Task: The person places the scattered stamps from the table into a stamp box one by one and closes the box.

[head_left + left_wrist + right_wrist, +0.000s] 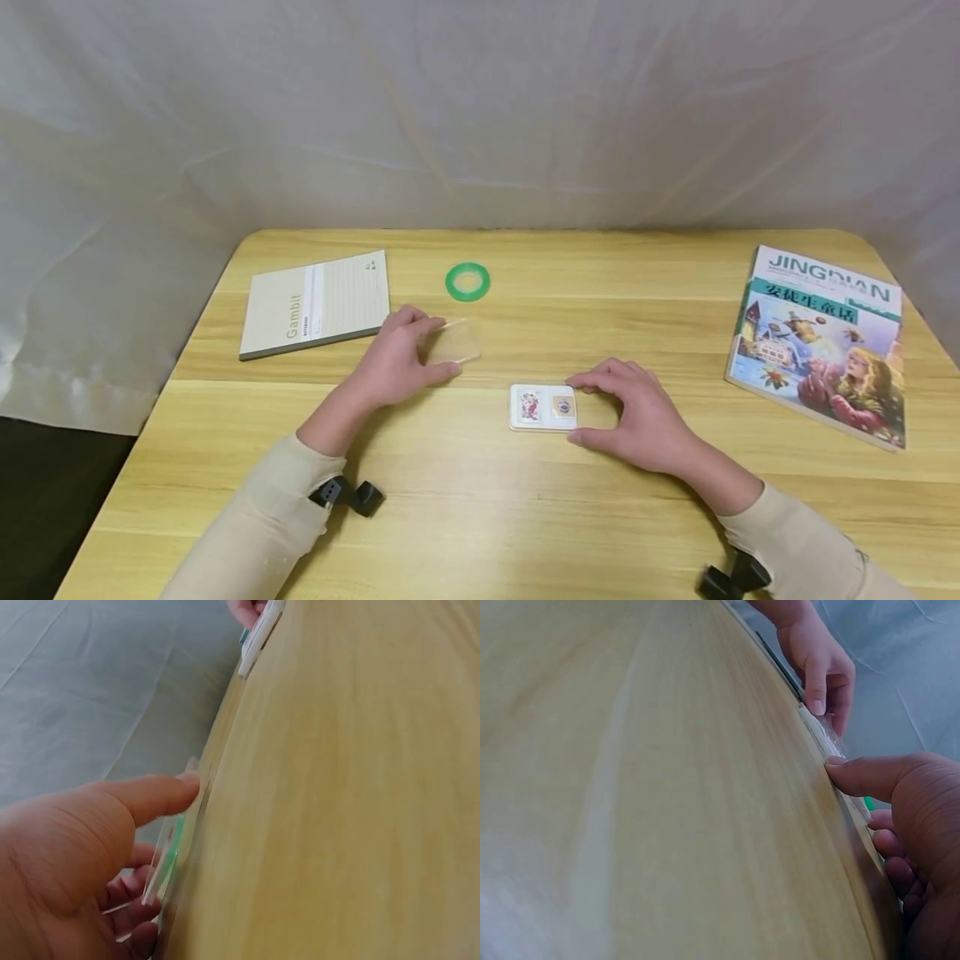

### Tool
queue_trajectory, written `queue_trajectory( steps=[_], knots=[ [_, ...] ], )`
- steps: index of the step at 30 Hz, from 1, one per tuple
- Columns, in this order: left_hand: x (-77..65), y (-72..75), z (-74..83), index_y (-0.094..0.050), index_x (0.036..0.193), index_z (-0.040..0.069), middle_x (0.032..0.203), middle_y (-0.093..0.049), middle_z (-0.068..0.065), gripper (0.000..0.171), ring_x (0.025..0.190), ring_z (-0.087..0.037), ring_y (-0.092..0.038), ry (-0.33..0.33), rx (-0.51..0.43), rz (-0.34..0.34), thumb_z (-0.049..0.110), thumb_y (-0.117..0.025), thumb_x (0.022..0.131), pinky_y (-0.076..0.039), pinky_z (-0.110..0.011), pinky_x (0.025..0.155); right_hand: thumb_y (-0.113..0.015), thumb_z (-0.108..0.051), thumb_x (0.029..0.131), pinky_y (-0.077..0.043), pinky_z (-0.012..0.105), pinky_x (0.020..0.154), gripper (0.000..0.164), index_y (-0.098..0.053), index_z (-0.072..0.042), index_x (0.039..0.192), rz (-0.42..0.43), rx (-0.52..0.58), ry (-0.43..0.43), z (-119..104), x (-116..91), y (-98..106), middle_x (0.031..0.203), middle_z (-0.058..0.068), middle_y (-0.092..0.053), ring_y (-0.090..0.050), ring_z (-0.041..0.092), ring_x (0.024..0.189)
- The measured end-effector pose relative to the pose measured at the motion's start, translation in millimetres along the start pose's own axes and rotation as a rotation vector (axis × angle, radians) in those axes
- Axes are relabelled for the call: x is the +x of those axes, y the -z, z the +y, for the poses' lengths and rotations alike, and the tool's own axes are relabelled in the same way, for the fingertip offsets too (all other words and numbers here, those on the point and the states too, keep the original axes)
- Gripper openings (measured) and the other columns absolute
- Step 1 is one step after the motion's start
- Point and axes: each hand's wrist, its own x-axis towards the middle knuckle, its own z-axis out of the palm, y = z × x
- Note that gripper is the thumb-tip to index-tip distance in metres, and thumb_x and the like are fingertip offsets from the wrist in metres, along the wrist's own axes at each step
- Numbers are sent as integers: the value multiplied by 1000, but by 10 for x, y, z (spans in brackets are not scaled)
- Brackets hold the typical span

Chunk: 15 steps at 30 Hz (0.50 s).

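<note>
My left hand (397, 354) holds a clear, flat, box-like plastic piece (457, 340), perhaps a lid, between thumb and fingers at its opposite edges. To the right on the table lies a small white rectangular case (534, 422). Two stamp-like pictures show on its top, one red and white, one orange-brown. My right hand (647, 417) grips the right end of this case, thumb on the near corner and a finger on the far corner. In the left wrist view, the clear piece (156, 879) stands between thumb and curled fingers. What lies inside the white case is hidden.
A green ring of tape (453, 283) lies behind the hands. At the left is a beige notebook (273, 304) marked Gambit; at the right, an illustrated storybook (817, 342). Behind the wooden table (480, 517) hangs a pale grey cloth (525, 117).
</note>
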Motion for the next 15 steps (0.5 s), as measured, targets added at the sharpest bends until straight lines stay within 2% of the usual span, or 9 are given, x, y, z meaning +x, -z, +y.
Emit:
queue_trajectory(
  steps=[9,15],
  knots=[
    [-31,-129,134,-61,130,-6,110,-55,-11,71,86,-21,-51,-42,-156,54,28,-90,75,-48,-33,70,-95,-35,65,-34,43,88,60,-71,-24,119,2,-1,-2,9,-9,0,105,-14,-60,-50,14,98],
    [-52,-196,213,-67,122,-5,118,-62,-10,65,98,-23,-59,-116,-221,197,27,-93,71,-51,-35,83,-94,-35,66,-34,43,88,59,-71,-24,119,-4,-1,-8,-3,-1,0,106,-13,-60,-50,14,98]
  ],
)
